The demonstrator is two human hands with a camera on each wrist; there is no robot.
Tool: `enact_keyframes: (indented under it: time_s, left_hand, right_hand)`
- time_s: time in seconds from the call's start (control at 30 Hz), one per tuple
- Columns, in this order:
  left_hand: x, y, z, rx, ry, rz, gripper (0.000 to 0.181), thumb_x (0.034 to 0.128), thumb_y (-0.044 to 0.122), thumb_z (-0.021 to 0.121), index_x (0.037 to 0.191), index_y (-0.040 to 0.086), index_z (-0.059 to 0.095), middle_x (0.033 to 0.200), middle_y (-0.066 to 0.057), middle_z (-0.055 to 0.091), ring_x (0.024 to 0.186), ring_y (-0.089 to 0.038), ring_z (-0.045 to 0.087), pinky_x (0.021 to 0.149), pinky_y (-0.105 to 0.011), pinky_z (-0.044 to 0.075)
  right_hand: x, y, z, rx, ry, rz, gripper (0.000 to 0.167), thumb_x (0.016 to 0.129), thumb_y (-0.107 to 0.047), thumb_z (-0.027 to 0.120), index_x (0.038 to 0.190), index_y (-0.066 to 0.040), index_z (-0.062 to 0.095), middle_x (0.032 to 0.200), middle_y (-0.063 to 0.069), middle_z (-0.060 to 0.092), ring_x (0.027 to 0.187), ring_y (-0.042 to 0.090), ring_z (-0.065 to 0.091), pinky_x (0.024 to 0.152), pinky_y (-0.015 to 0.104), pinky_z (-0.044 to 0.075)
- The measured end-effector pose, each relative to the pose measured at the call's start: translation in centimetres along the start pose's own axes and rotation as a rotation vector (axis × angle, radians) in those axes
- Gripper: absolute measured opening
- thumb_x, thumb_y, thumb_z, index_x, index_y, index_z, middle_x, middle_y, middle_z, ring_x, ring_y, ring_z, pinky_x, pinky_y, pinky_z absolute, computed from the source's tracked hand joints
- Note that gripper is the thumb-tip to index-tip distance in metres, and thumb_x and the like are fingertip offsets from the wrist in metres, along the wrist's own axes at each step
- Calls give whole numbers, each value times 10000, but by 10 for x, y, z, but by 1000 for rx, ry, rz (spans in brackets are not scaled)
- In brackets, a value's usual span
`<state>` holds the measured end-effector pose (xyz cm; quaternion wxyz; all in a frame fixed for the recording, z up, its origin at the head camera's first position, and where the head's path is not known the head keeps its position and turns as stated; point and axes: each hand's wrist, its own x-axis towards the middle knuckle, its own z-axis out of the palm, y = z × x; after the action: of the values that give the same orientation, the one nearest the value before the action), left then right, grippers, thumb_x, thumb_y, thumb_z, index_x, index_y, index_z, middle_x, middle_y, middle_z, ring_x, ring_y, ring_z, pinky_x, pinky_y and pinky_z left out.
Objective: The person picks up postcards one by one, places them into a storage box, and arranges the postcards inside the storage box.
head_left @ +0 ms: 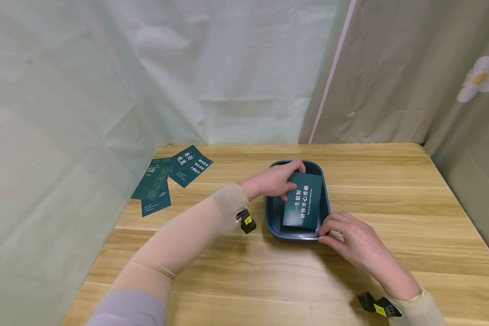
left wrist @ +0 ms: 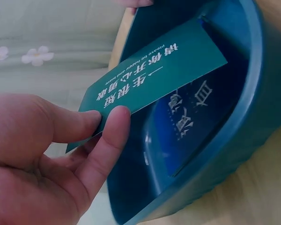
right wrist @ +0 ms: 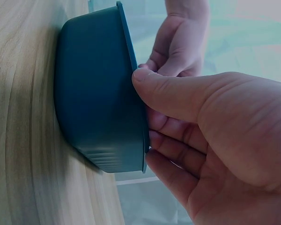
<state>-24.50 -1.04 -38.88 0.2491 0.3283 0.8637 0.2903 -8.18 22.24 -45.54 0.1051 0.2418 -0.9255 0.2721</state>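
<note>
Left hand [head_left: 274,179], head view: reaches over the far left rim of the dark blue plastic tub [head_left: 292,238], thumb and fingers closed on the left edge of a dark green printed card [head_left: 303,209]. Card is over the tub's interior, white Chinese lettering plus a small English line facing up. Right hand [head_left: 356,240]: thumb and fingers bent in, at the tub's near right corner, pinching the rim. Tub sits on the wood-grain table [head_left: 228,290]. Off to the left, well apart from the tub, a cluster of green cards [head_left: 159,179] lies partly overlapping, white print on them. Pale cloth [head_left: 236,68] hangs behind; flower print [head_left: 481,79] at far right. Beige sleeves [head_left: 187,235] on both arms, black module with a yellow label [head_left: 248,222] by the left wrist.

Left wrist view: thumb and finger pinch the card near one corner; it slants across the tub opening, "please be happy and brave" roughly legible. Below it, inside the tub, a darker blue card [left wrist: 192,117] with white characters, partly covered. Fingertips of the right hand just show at the top edge.

Right wrist view: thumb on the rim, other fingertips against the rim farther along. Ribbed patch on the tub's outer wall. Left hand visible beyond; card hidden here.
</note>
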Motion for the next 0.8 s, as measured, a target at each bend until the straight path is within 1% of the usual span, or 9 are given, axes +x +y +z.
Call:
enact_keyframes:
  time_s: [0.13,0.2,0.3,0.4,0.5,0.57,0.7,0.73,0.8]
  left_hand:
    - [4,-2,5,6,-19,-10,431,1122,60,645,1496,121,440,1401,-188,555,809,-327,792,768,-254,585]
    - [6,-3,8,13,-21,-19,433,1119,59,648,1498,109,445,1384,-202,537,783,-292,789,770,-241,585]
    - [8,-5,10,23,-10,-32,409,1115,53,656,1472,97,461,1358,-208,542,738,-233,775,768,-232,590]
    - [10,-7,12,54,14,-49,372,1108,57,670,1425,88,478,1323,-189,587,717,-181,756,764,-235,599]
    - [14,-10,15,136,40,-72,354,1103,91,692,1398,87,495,1274,-151,644,755,-161,740,780,-251,602]
    - [16,-11,18,228,59,-86,358,1103,133,706,1400,95,511,1259,-120,677,852,-149,718,843,-269,595]
    - [20,-13,22,398,86,-98,394,1096,194,727,1428,94,539,1265,-93,717,1031,-182,668,966,-324,570]
    - [21,-13,23,431,90,-101,404,1094,206,732,1432,92,543,1269,-90,722,1061,-188,661,989,-331,562]
    - [22,-14,25,474,92,-104,413,1092,215,733,1435,78,548,1263,-94,729,1081,-205,681,996,-344,569]
  right_hand:
    - [0,0,0,2,-3,6,261,859,-125,967,902,-308,786,979,-217,676,942,84,639,778,370,604]
    - [0,0,0,3,-11,13,268,858,-125,968,896,-313,781,976,-215,675,939,85,636,784,370,607]
    - [1,0,0,4,-12,11,274,856,-125,970,895,-316,777,973,-213,677,932,83,636,787,370,609]
    - [1,0,1,4,-7,6,281,853,-122,972,894,-317,774,971,-214,674,930,78,634,782,366,606]
    - [0,0,1,2,-6,5,282,854,-122,971,893,-317,772,973,-218,668,930,74,631,778,363,603]
    - [0,0,2,2,-4,3,285,853,-122,971,893,-318,768,974,-221,664,929,71,629,773,361,601]
    - [0,1,3,-3,19,-20,316,834,-110,982,891,-322,754,975,-226,659,923,62,628,756,353,595]
    - [0,1,3,-6,27,-28,329,827,-106,985,890,-325,748,975,-229,658,922,58,627,752,349,592]
    - [0,1,4,-10,42,-45,340,817,-100,990,890,-324,744,977,-230,658,919,53,625,744,345,587]
